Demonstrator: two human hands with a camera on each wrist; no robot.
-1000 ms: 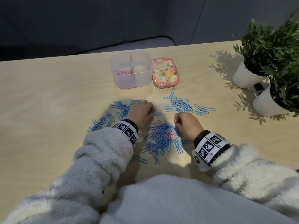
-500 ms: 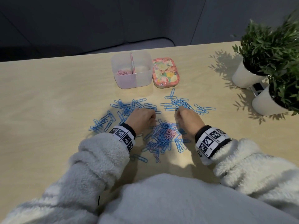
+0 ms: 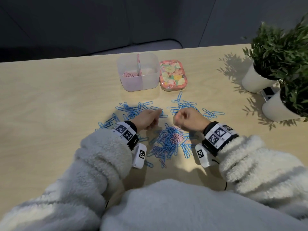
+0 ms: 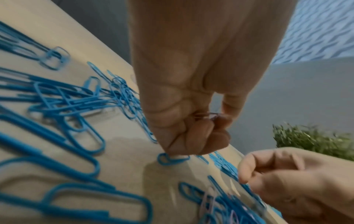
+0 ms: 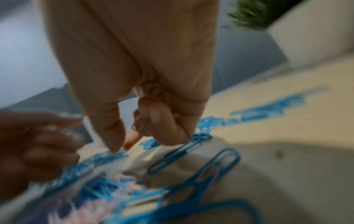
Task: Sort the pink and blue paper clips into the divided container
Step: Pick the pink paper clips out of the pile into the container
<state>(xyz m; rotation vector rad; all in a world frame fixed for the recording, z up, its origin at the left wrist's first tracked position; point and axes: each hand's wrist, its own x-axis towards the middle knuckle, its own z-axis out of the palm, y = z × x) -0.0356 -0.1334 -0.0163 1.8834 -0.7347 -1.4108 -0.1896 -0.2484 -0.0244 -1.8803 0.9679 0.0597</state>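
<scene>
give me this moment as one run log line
stage: sorting | left hand: holds pink clips | right hand: curled, contents unclear | divided container: pink clips left side | mixed pile: on table

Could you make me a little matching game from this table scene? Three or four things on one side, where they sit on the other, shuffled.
Things
1. pink paper clips
2. floral lid
3. mixed clip pile
4. potted plants

Places
A. at the table's right edge
B. between the two wrists, nearest the person
C. in the left compartment of the divided container
D. flat on the table just right of the container

Pairs: 1-C, 2-D, 3-B, 4-A
</scene>
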